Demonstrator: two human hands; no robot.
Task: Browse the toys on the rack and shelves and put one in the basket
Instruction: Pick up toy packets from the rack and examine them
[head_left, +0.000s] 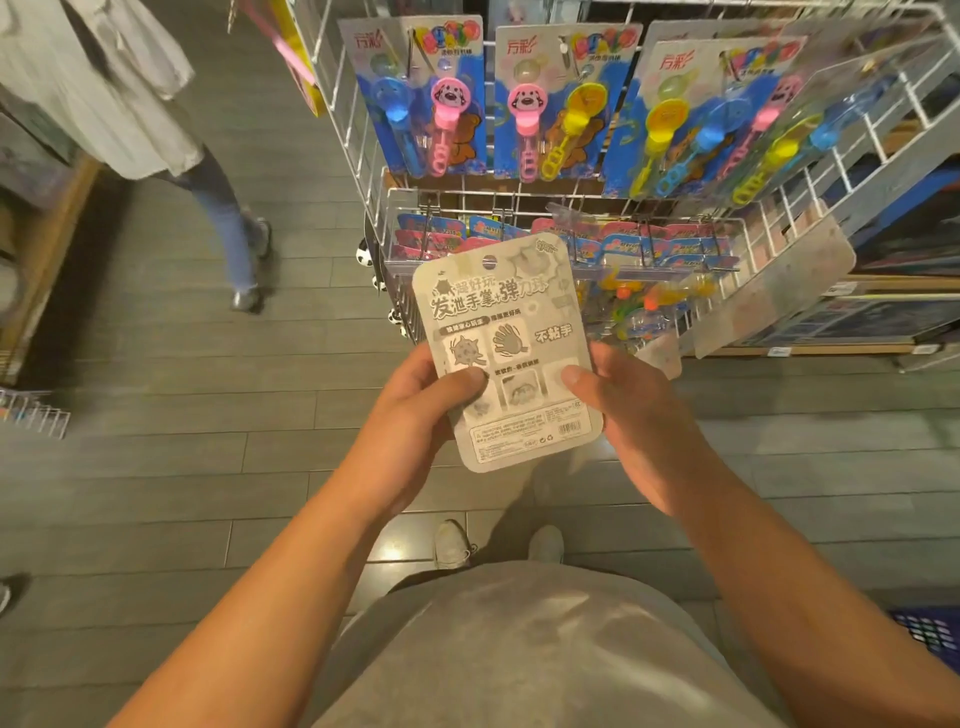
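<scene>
The left hand (415, 410) is gripping the left edge of a toy card (511, 353), thumb pressing its grey back. The right hand (631, 415) is clasping the right edge, holding it before the wire rack (363, 156). The basket (930, 631) is sitting low right.

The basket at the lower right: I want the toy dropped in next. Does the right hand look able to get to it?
Probably yes. The basket sits low beside the person's right side with nothing between, but the right hand shares the toy card with the left hand.
</scene>
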